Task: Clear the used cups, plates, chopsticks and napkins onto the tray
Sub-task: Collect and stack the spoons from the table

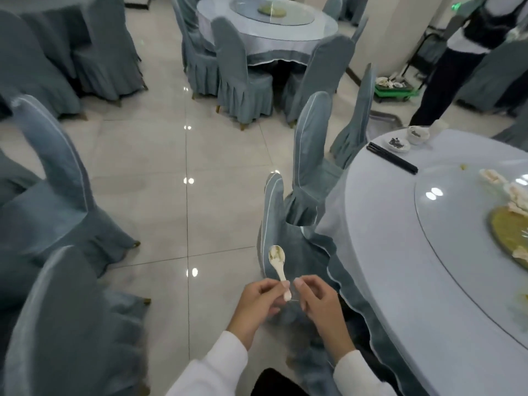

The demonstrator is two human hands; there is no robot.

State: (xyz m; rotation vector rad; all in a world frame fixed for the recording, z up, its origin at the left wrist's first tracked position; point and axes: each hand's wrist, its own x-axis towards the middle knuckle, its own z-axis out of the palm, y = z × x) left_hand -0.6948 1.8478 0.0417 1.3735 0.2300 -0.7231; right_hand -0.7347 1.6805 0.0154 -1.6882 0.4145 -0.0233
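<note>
Fingers [264, 287] of the left hand [258, 302] are clenched around the handle end of a white spoon [277, 262]; the soiled bowl of the spoon points toward 12 o'clock, over a covered chair [288, 247]. The right hand [318, 302] sits just beside the left at 3 o'clock, its fingers curled with thumb and forefinger pinched together near the spoon handle; whether they touch it or grip anything cannot be told. Both sleeves are white.

The surface [400, 252], round and covered in pale cloth, lies at 2 o'clock of the hands. On it, near its far edge: black chopsticks [391, 158], a small dish [398, 144] with dark scraps, and a small bowl [417, 134] just beyond the dish. A glass turntable [445, 224] carries food scraps. A green bin [395, 91] stands on the floor at 1 o'clock, beside a standing person [445, 75].
</note>
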